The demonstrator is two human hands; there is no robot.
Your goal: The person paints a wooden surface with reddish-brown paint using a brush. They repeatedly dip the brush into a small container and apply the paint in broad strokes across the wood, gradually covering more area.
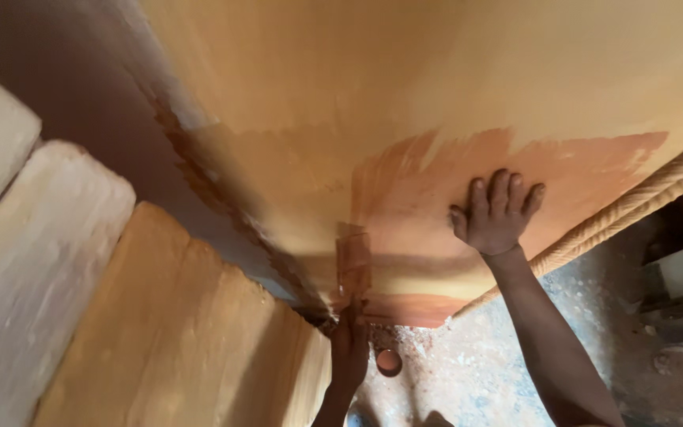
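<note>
The right forearm, nearest the camera, rises from five o'clock to the right hand (496,212), which lies flat on the panel (405,87), fingers spread, holding nothing. At six o'clock the left hand (349,348) is closed round the handle of a brush (354,265), its bristles against the panel's lower edge, just left of the reddish coat (563,170). A rope moulding (634,207) runs toward three o'clock. A small cup (389,362) sits on the dusty floor (484,372) just right of the brush hand.

The likely trouble: the flat palm rests on the coated patch and, if that is wet, could smear it. The cup stands close enough to the wrist to be tipped. Uneven strokes would leave a hard edge against the yellow.
</note>
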